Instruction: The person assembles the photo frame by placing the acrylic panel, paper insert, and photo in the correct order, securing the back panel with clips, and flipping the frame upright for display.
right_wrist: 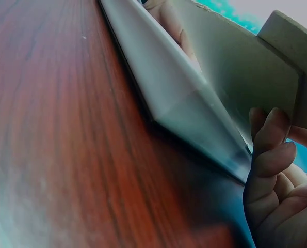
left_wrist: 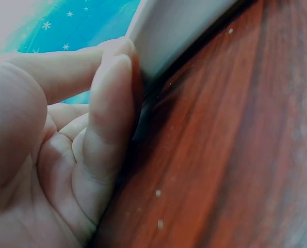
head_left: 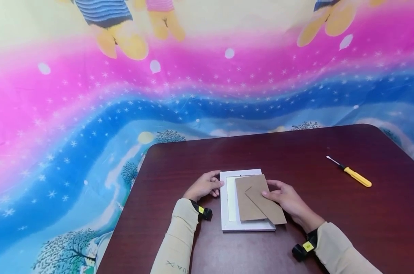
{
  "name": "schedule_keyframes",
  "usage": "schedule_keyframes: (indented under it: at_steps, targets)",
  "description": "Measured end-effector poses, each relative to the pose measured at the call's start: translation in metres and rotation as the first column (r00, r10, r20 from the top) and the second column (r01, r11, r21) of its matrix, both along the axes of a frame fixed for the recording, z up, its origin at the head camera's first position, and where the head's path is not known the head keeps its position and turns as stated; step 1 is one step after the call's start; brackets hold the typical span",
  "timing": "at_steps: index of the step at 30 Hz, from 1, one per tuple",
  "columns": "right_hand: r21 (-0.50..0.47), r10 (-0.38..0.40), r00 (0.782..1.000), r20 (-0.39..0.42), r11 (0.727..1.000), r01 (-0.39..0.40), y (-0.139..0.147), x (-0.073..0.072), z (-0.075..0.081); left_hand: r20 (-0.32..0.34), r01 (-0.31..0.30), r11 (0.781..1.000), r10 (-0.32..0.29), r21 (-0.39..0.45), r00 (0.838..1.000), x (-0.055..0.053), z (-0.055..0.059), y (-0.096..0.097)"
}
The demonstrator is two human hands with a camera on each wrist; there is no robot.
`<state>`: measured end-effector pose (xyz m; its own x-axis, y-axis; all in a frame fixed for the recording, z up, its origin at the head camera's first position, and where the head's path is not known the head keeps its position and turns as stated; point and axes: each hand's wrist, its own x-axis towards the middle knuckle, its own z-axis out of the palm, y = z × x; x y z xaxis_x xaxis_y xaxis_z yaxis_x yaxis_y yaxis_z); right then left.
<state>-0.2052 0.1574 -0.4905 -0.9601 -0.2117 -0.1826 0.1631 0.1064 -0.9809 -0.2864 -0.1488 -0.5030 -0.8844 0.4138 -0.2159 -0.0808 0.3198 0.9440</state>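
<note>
A white picture frame (head_left: 230, 227) lies on the dark wooden table, its pale inner panel partly showing. My left hand (head_left: 205, 186) pinches the frame's left edge, and in the left wrist view finger and thumb meet at the white side (left_wrist: 166, 33). Over the frame's right part, a brown backing board (head_left: 251, 205) with a fold-out stand leg is held tilted. My right hand (head_left: 290, 199) grips the board's right edge, thumb on top. From the right wrist, the board (right_wrist: 236, 67) shows raised above the frame (right_wrist: 179, 93), with curled fingers under its edge.
A yellow-handled screwdriver (head_left: 357, 177) lies at the right of the table (head_left: 282, 152). Behind the table hangs a colourful printed cloth (head_left: 207, 83). Black wrist cameras are strapped on both wrists.
</note>
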Motion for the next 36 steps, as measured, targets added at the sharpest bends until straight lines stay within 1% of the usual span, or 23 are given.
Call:
schedule_keyframes:
  at_steps: [6,11,16,24,30,36]
  targets:
    - [-0.009,0.007,1.0,0.01,1.0,-0.007,-0.002,-0.002,-0.003,-0.003,0.009,1.0,-0.009,0.001,1.0,0.001,-0.001,0.003]
    - [-0.024,0.015,1.0,0.001,1.0,-0.015,-0.003,-0.003,-0.001,-0.006,0.005,1.0,-0.005,-0.001,1.0,0.0,-0.003,0.005]
    - [-0.039,0.019,1.0,0.004,0.999,-0.018,-0.005,-0.004,0.001,-0.013,0.001,1.0,-0.002,-0.013,1.0,-0.001,-0.001,0.005]
    - [-0.023,0.016,1.0,-0.004,1.0,-0.016,-0.01,-0.006,-0.001,-0.006,0.005,1.0,-0.005,-0.022,1.0,-0.002,0.002,0.003]
    - [-0.005,0.007,1.0,-0.011,1.0,-0.007,-0.013,-0.007,-0.002,-0.013,0.016,1.0,-0.017,-0.02,1.0,-0.002,0.002,0.002]
    - [-0.019,0.02,1.0,-0.007,1.0,-0.02,-0.015,-0.008,-0.003,-0.003,0.007,1.0,-0.007,-0.012,1.0,-0.001,0.001,0.001]
